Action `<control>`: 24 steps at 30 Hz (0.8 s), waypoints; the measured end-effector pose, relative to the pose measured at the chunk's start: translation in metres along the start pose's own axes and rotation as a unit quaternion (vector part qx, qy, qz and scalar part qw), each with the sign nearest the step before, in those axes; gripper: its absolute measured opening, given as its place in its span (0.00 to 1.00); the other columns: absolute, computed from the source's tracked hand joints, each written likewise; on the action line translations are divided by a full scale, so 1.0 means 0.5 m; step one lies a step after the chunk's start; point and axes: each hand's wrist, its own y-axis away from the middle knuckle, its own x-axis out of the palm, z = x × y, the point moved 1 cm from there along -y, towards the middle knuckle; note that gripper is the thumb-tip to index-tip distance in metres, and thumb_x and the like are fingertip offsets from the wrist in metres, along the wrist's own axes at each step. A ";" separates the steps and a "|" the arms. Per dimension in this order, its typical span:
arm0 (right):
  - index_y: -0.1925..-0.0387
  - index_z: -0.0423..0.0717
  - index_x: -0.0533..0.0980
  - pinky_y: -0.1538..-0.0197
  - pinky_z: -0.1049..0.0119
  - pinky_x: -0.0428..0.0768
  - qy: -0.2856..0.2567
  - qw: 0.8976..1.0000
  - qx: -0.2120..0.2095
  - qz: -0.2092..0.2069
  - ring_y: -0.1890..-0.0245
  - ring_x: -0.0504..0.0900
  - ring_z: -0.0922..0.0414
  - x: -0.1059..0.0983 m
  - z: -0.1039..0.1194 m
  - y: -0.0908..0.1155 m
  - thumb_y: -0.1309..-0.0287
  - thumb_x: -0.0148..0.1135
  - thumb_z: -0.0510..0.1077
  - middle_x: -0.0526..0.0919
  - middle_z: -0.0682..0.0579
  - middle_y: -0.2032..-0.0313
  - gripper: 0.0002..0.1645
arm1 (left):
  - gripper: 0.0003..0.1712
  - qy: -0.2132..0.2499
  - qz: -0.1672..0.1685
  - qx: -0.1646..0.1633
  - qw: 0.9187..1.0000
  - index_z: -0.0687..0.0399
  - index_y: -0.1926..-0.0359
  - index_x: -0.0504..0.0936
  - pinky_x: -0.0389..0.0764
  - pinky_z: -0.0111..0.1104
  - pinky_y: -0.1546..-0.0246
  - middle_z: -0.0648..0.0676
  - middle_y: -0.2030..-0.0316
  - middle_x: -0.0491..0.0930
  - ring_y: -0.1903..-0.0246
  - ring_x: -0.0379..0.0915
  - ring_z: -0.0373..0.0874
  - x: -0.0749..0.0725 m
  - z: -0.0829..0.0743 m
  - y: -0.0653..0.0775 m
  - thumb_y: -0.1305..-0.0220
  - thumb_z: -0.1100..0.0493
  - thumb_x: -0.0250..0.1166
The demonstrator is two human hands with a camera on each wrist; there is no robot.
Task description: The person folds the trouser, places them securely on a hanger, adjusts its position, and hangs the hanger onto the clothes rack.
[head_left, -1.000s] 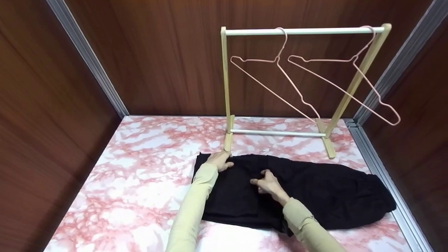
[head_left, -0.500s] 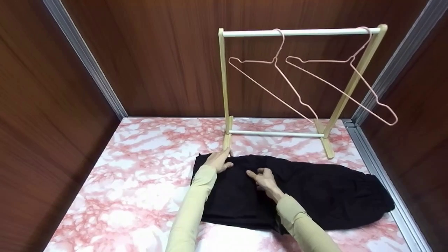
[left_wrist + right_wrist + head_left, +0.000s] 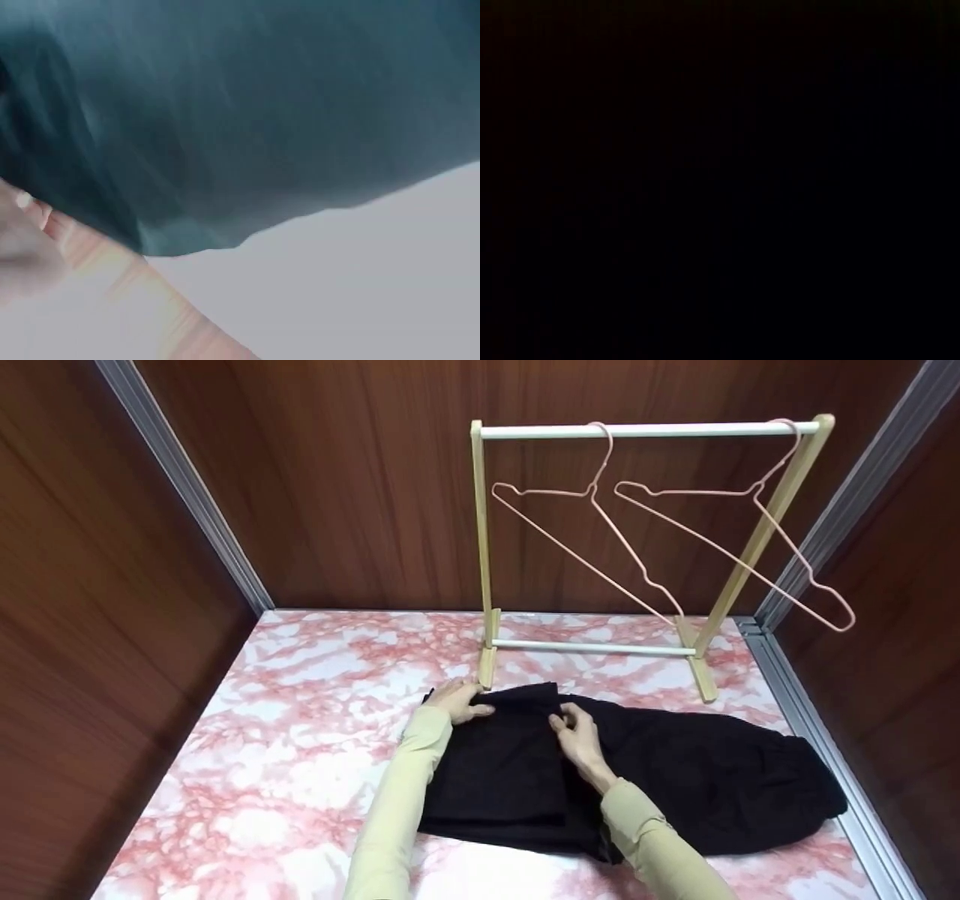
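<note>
A black garment (image 3: 697, 772) that looks like trousers lies lengthwise across the table, with a gathered, narrower end at the right. Its left part is folded over into a flap (image 3: 502, 772). At the flap's right edge, near the far corner, my right hand (image 3: 581, 739) pinches the cloth between thumb and fingers. My left hand (image 3: 455, 701) rests at the far left corner, fingers fairly straight, thumb apart on the cloth. In the left wrist view the dark cloth (image 3: 270, 127) fills the upper part, and a blurred bit of hand shows at the lower left. The right wrist view is black.
Behind the garment stands a wooden rack with a white top rail (image 3: 540, 432). Two pink hangers, one left (image 3: 551, 540) and one right (image 3: 694, 532), hang from it. The rack's left foot (image 3: 487, 667) is close to my left hand. Wood-grain walls (image 3: 360, 495) enclose the marbled table (image 3: 300, 750).
My right hand has moved slightly right and now pinches the flap's edge. The flap's far right corner has come up and spread outward. My left hand has shifted a little left.
</note>
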 end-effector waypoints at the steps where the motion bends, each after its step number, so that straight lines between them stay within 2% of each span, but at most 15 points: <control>1: 0.58 0.37 0.79 0.61 0.68 0.69 0.002 1.000 -0.001 -0.005 0.71 0.70 0.60 -0.003 -0.001 0.000 0.34 0.60 0.36 0.71 0.55 0.73 0.06 | 0.28 -0.003 0.008 -0.008 1.000 0.53 0.37 0.78 0.65 0.45 0.28 0.60 0.38 0.78 0.34 0.69 0.56 -0.003 0.004 0.001 0.30 0.43 0.62; 3: 0.59 0.37 0.79 0.60 0.67 0.69 0.009 1.000 -0.002 -0.016 0.71 0.70 0.59 -0.007 -0.002 0.001 0.35 0.61 0.36 0.71 0.55 0.74 0.06 | 0.26 -0.008 0.021 -0.017 1.000 0.52 0.37 0.78 0.59 0.44 0.24 0.59 0.38 0.78 0.33 0.68 0.56 -0.008 0.010 0.002 0.29 0.44 0.60; 5: 0.60 0.38 0.80 0.59 0.67 0.69 0.018 1.000 -0.003 -0.026 0.70 0.70 0.59 -0.010 -0.004 0.002 0.36 0.61 0.36 0.71 0.55 0.75 0.06 | 0.23 -0.017 0.019 -0.010 1.000 0.54 0.39 0.78 0.54 0.44 0.22 0.60 0.39 0.80 0.33 0.69 0.56 -0.013 0.015 0.003 0.28 0.48 0.60; 7: 0.59 0.37 0.80 0.58 0.66 0.69 0.029 0.999 -0.003 -0.031 0.70 0.70 0.58 -0.012 -0.006 0.003 0.35 0.60 0.36 0.71 0.55 0.74 0.06 | 0.20 -0.046 0.008 0.007 0.999 0.58 0.44 0.80 0.57 0.46 0.23 0.61 0.44 0.83 0.36 0.73 0.58 -0.015 0.019 0.001 0.28 0.50 0.60; 9: 0.58 0.37 0.80 0.57 0.65 0.69 0.043 0.998 -0.001 -0.036 0.69 0.70 0.57 -0.014 -0.007 0.004 0.35 0.60 0.36 0.70 0.54 0.74 0.07 | 0.20 -0.088 -0.015 0.015 0.996 0.60 0.49 0.82 0.64 0.48 0.28 0.62 0.48 0.85 0.41 0.77 0.60 -0.013 0.024 -0.002 0.30 0.48 0.62; 12: 0.57 0.36 0.80 0.56 0.63 0.70 0.060 0.997 0.004 -0.038 0.69 0.71 0.56 -0.015 -0.009 0.003 0.36 0.59 0.36 0.70 0.54 0.74 0.09 | 0.23 -0.161 -0.062 0.002 0.985 0.59 0.59 0.86 0.72 0.46 0.38 0.60 0.56 0.88 0.49 0.80 0.59 -0.010 0.033 -0.006 0.37 0.42 0.67; 15: 0.57 0.36 0.81 0.56 0.64 0.71 0.069 0.997 0.014 -0.042 0.70 0.72 0.56 -0.018 -0.012 0.001 0.39 0.60 0.36 0.71 0.55 0.75 0.10 | 0.27 -0.197 -0.095 -0.017 0.976 0.55 0.64 0.88 0.71 0.44 0.41 0.58 0.59 0.88 0.50 0.79 0.56 -0.010 0.043 -0.008 0.45 0.36 0.70; 16: 0.57 0.36 0.81 0.56 0.64 0.71 0.070 0.996 0.018 -0.043 0.71 0.72 0.57 -0.019 -0.013 0.000 0.40 0.60 0.35 0.70 0.55 0.75 0.11 | 0.28 -0.198 -0.101 -0.019 0.975 0.56 0.65 0.88 0.71 0.43 0.41 0.58 0.58 0.88 0.49 0.78 0.55 -0.011 0.046 -0.007 0.47 0.35 0.71; 18: 0.56 0.36 0.80 0.57 0.66 0.70 0.069 0.996 0.026 -0.041 0.72 0.71 0.58 -0.022 -0.015 0.000 0.40 0.59 0.35 0.70 0.56 0.76 0.12 | 0.30 -0.179 -0.096 -0.012 0.979 0.59 0.63 0.87 0.68 0.44 0.37 0.59 0.55 0.86 0.45 0.75 0.57 -0.013 0.052 -0.006 0.46 0.35 0.71; 22: 0.52 0.38 0.76 0.68 0.68 0.72 0.029 0.998 0.059 -0.009 0.73 0.71 0.59 -0.024 -0.017 0.000 0.39 0.60 0.38 0.71 0.56 0.73 0.14 | 0.29 -0.094 -0.059 0.017 0.994 0.64 0.52 0.82 0.60 0.47 0.27 0.63 0.46 0.80 0.37 0.68 0.60 -0.018 0.060 -0.003 0.39 0.42 0.68; 24: 0.49 0.40 0.73 0.73 0.68 0.73 -0.001 0.996 0.083 0.018 0.72 0.72 0.59 -0.023 -0.015 0.000 0.36 0.60 0.44 0.72 0.54 0.68 0.16 | 0.27 -0.055 -0.046 0.037 0.997 0.64 0.49 0.80 0.59 0.48 0.26 0.63 0.45 0.81 0.37 0.69 0.61 -0.020 0.061 -0.002 0.37 0.46 0.68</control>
